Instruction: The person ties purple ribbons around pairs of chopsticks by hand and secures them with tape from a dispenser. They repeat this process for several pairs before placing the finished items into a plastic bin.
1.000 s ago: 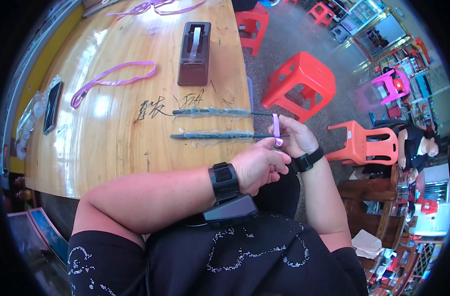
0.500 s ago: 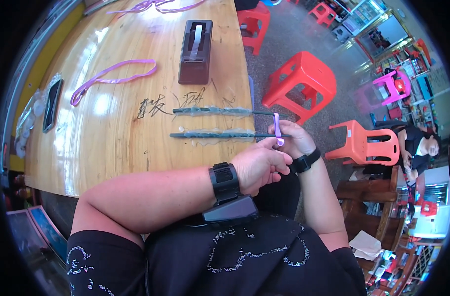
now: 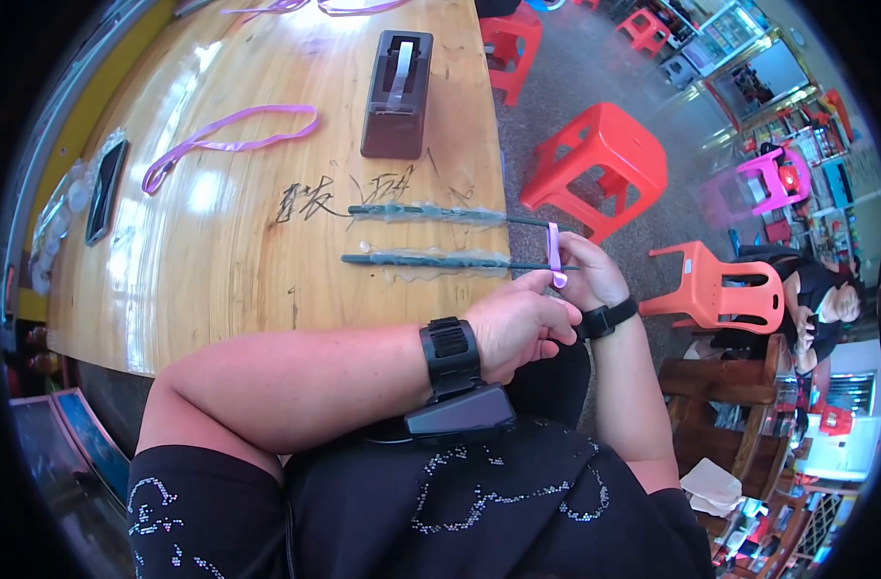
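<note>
The wooden worktop (image 3: 238, 261) carries 2 green stems (image 3: 431, 259) taped flat with their ends jutting over the near edge — free to work on. A dark tape dispenser (image 3: 397, 92) stands behind them, a purple ribbon loop (image 3: 223, 143) further left, well apart. Off the edge, the left hand (image 3: 523, 328) and right hand (image 3: 585, 275) meet at the nearer stem's tip, fingers pinching a short purple ribbon strip (image 3: 554, 253) upright against it — red stools (image 3: 600, 154) stand beyond, nothing blocking

I see a glossy wooden table (image 3: 219, 241) filling nine to twelve o'clock. Red stools (image 3: 595, 154) and an orange chair (image 3: 715, 289) stand on grey floor (image 3: 556, 77) at two o'clock.
</note>
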Demonstrator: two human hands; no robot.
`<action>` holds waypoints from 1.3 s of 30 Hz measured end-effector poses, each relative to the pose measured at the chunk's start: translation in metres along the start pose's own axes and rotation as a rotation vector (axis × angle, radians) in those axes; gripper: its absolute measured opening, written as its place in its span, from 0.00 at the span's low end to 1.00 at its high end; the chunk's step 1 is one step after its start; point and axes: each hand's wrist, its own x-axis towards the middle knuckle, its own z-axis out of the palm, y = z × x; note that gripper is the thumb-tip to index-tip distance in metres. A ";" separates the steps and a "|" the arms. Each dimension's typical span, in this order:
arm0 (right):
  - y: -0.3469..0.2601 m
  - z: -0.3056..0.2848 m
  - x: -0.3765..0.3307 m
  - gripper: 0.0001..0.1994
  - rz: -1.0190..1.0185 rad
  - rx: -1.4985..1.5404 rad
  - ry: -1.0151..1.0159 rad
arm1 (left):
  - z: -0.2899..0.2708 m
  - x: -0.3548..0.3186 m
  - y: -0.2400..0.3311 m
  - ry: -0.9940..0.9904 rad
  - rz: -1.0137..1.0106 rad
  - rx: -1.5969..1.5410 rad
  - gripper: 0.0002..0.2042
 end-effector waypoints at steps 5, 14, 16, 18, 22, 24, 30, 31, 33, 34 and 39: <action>-0.011 0.023 -0.018 0.10 -0.015 -0.013 0.066 | 0.000 0.001 -0.001 -0.001 0.011 0.028 0.26; -0.010 0.042 -0.009 0.10 0.038 -0.019 -0.002 | -0.001 0.001 -0.001 -0.009 0.013 0.015 0.24; -0.011 0.046 -0.010 0.09 0.047 -0.005 0.013 | -0.001 0.001 -0.001 -0.011 0.011 0.017 0.23; -0.014 0.048 -0.011 0.09 0.050 0.013 0.032 | -0.001 0.002 -0.001 -0.017 0.004 0.023 0.23; -0.014 0.046 -0.014 0.08 0.004 -0.021 0.039 | -0.001 0.003 -0.001 -0.009 -0.002 0.038 0.25; -0.013 0.040 -0.016 0.08 -0.021 -0.013 0.057 | -0.001 0.003 -0.002 -0.018 -0.015 0.036 0.26; 0.001 -0.019 -0.026 0.08 -0.111 0.145 0.166 | 0.002 -0.001 -0.005 -0.361 -0.076 0.499 0.20; 0.011 -0.021 -0.028 0.09 -0.116 0.054 0.276 | 0.003 -0.002 -0.006 -0.360 -0.082 0.507 0.20; 0.050 -0.040 -0.031 0.09 -0.063 -0.122 0.294 | 0.006 -0.003 -0.009 -0.452 -0.160 0.585 0.19; 0.071 -0.043 -0.033 0.09 0.090 -0.207 0.288 | 0.008 -0.004 -0.007 -0.456 -0.189 0.592 0.17; 0.119 -0.040 -0.010 0.08 0.143 -0.270 0.160 | 0.008 0.001 -0.011 -0.526 -0.205 0.670 0.16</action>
